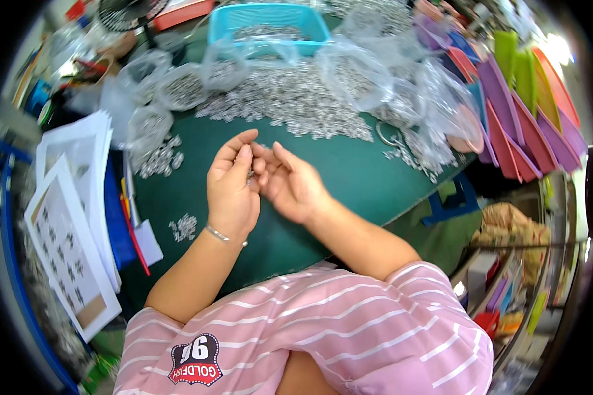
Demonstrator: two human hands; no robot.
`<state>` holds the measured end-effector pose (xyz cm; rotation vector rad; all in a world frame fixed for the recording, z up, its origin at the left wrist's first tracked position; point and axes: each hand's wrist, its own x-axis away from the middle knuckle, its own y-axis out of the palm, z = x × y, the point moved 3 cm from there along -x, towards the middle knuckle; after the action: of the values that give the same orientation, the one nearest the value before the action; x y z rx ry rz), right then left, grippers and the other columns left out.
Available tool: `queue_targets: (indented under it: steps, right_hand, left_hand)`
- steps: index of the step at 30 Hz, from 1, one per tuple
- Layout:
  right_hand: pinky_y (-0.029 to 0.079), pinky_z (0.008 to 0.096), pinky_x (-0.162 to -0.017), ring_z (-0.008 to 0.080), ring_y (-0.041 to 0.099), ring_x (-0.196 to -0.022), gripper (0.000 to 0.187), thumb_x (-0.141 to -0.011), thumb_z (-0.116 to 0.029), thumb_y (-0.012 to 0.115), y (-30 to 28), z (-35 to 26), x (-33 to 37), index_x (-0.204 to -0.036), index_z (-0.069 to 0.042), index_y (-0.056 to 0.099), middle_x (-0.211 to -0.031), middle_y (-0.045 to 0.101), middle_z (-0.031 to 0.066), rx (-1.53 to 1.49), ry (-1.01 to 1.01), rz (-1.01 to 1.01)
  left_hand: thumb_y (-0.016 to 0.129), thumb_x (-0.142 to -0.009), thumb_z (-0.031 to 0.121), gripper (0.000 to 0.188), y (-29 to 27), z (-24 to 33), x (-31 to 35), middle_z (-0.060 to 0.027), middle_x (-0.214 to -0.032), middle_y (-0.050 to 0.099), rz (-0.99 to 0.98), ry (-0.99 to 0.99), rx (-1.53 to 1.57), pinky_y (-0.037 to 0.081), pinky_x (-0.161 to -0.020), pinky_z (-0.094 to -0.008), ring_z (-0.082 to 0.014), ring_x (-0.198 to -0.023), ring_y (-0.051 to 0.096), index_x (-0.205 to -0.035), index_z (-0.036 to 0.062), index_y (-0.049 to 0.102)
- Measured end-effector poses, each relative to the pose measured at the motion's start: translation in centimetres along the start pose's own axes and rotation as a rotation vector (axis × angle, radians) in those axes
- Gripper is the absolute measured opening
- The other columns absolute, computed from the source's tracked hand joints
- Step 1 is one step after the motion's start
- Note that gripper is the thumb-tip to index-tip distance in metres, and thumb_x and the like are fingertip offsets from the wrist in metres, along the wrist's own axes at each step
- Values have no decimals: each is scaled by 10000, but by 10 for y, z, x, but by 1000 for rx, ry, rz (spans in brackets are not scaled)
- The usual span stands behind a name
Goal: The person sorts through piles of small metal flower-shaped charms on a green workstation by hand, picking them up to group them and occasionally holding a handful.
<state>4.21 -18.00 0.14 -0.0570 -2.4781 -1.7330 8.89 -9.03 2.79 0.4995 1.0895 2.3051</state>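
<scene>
My left hand (234, 187), with a thin bracelet at its wrist, is closed, thumb against curled fingers. A bit of a small silvery metal piece (251, 172) shows between them, though its kind is too small to tell. My right hand (295, 187) meets it fingertip to fingertip, its fingers bent inward and its thumb raised; whatever the fingertips hold is hidden. Both hands are above the green tabletop (336, 171). Beyond them spreads a wide heap of small silvery metal pieces (270, 92). A little pile of similar pieces (183, 227) lies left of my left wrist.
Clear plastic bags (181, 89) of metal pieces flank the heap, with a turquoise basket (268, 13) behind. Paper sheets (72, 243) and a red pen (137, 247) lie left. Colourful plastic bins (514, 112) stand at the right; a blue stool (451, 201) is below the table edge.
</scene>
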Motion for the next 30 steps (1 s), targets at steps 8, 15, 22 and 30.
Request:
queue_targets:
  steps: [8, 15, 22, 30]
  right_hand:
    - [353, 355, -1004, 215, 512, -1090, 429, -955, -314, 322, -6, -16, 27, -1114, 17, 543, -1080, 601, 108, -262, -397, 7]
    - [311, 429, -1057, 304, 441, -1204, 449, -953, -321, 358, -8, -27, 36, -1237, 10, 468, -1274, 493, 169, -428, -402, 247]
    - [323, 436, -1045, 295, 407, -1230, 395, -946, -289, 379, -7, -37, 34, -1213, -14, 476, -1307, 449, 169, -450, -348, 189]
    - [324, 430, -1032, 261, 396, -1232, 418, -929, -323, 400, -13, -44, 41, -1219, -28, 459, -1290, 466, 126, -457, -321, 267]
  left_hand:
    - [418, -961, 136, 214, 58, -17, -30, -53, -813, 480, -164, -34, 176, 410, -653, -265, -152, -700, 454, -1120, 4, 473]
    - [374, -977, 178, 257, 78, -7, -37, -129, -930, 609, -238, 72, 61, 464, -857, -375, -256, -906, 583, -1162, 14, 446]
    - [380, -971, 143, 256, 87, -11, -40, -190, -1002, 624, -384, 178, -72, 519, -707, -344, -305, -1014, 597, -1189, 17, 431]
    - [419, -937, 107, 281, 98, -28, -39, -224, -1035, 613, -380, 183, -376, 525, -658, -334, -298, -933, 619, -1199, 9, 445]
